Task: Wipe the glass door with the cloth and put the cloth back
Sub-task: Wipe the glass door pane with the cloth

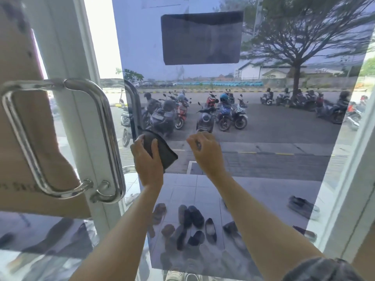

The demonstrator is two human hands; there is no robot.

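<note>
The tinted glass door fills the middle of the head view. A dark grey folded cloth lies flat against the glass near its left edge, at about mid height. My left hand grips the cloth's left side, thumb over its front. To the right, my right hand is raised close to the glass with its fingers curled in and nothing visible in them; whether it touches the glass I cannot tell.
A chrome pull handle on the white door frame stands just left of my left hand. A dark rectangular sticker sits high on the glass. Outside lie several shoes on tiles and parked motorbikes.
</note>
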